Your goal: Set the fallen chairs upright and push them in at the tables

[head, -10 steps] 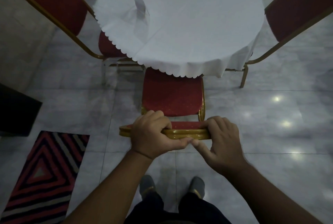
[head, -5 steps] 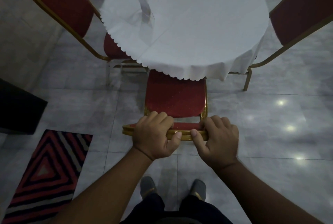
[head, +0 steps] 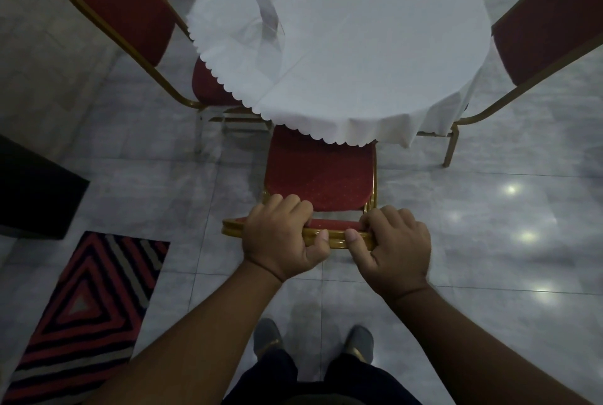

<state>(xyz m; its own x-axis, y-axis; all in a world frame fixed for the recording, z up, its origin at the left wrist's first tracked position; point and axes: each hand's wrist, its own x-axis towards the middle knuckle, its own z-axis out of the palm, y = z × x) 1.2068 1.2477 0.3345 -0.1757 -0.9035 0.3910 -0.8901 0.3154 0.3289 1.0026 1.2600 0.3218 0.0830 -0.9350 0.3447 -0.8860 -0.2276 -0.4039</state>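
Push-in step: the left hand (head: 282, 239) and right hand (head: 393, 251) are each clenched on the top rail of the upright chair (head: 321, 176), directly ahead, seat front under the worktop (head: 342, 45). Next, a straight shove forward.

A round table (head: 342, 55) under a white scalloped tablecloth (head: 375, 85) carries a clear acrylic sign holder (head: 266, 14), standing left of centre. The grey marble-tiled floor (head: 489, 225) bears three red-cushioned gold-framed chairs around the table and a red, black and grey striped rug (head: 85, 316) at lower left.
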